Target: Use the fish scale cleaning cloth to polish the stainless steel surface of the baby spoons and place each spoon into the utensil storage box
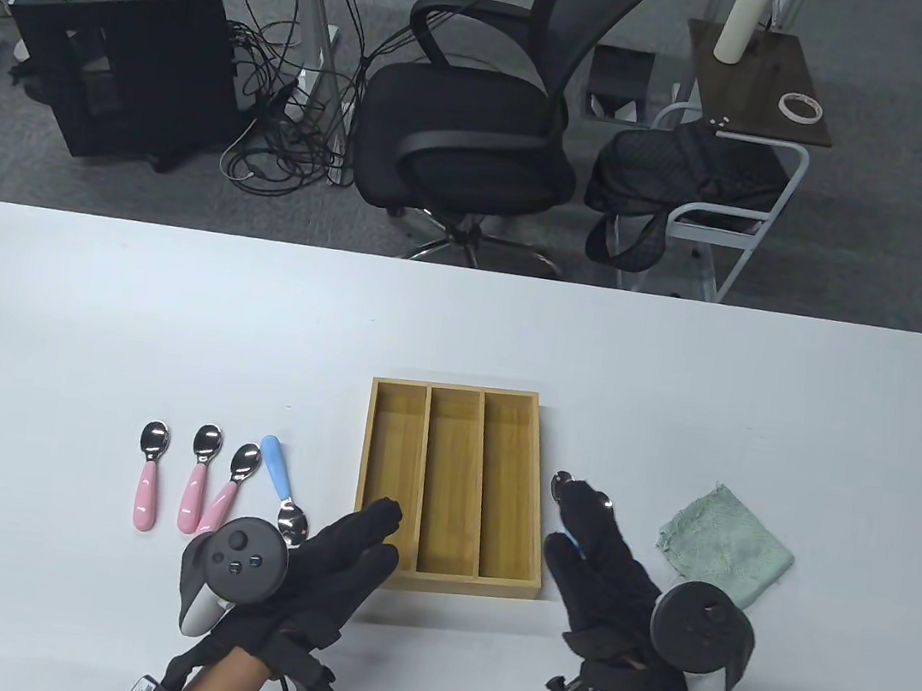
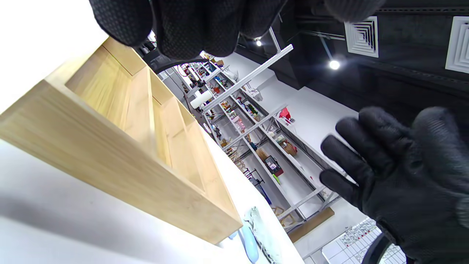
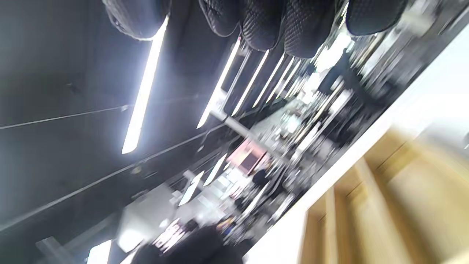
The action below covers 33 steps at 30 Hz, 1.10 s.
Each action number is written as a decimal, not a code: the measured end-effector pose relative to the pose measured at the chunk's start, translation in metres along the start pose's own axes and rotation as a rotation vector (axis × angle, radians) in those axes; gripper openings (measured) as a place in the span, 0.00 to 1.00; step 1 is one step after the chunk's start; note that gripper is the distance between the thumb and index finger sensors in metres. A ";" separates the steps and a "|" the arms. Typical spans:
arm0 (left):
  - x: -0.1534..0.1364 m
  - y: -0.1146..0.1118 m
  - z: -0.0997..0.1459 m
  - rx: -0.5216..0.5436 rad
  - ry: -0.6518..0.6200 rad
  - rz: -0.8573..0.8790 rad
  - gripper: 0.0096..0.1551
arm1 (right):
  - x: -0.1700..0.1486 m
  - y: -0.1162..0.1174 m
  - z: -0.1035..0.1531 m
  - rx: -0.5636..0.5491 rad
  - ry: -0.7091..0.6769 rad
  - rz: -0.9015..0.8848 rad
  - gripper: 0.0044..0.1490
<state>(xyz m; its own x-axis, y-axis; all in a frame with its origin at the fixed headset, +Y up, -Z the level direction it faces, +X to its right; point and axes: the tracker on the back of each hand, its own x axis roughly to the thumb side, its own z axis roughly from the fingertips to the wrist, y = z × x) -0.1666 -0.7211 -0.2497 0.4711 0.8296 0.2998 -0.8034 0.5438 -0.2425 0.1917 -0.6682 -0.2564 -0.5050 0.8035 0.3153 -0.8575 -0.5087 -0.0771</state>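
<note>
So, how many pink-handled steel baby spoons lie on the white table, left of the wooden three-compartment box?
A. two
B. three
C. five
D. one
B: the table view shows three pink-handled steel baby spoons side by side, left of the wooden three-compartment box; next to them lies one blue-handled spoon.

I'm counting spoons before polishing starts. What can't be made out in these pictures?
- Spoons right of the storage box: table view, right hand covers them; count unclear.
- Blue spoon: its bowl partly behind the left hand's tracker.
- Right wrist view: motion-blurred throughout.
</note>
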 end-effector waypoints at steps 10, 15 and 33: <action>-0.004 0.001 0.000 0.010 0.023 0.001 0.42 | -0.120 -0.032 -0.014 0.113 0.601 0.630 0.40; -0.006 0.003 0.002 0.024 0.028 0.004 0.42 | -0.149 -0.019 -0.013 0.201 0.760 0.760 0.48; 0.005 0.032 0.012 0.197 0.004 0.124 0.45 | -0.142 -0.031 -0.004 0.008 0.794 0.749 0.22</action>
<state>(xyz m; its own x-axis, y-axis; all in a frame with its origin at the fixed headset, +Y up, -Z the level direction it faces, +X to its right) -0.1945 -0.7014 -0.2448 0.3654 0.8892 0.2754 -0.9105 0.4029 -0.0928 0.2893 -0.7650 -0.3029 -0.8208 0.2580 -0.5097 -0.3068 -0.9517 0.0123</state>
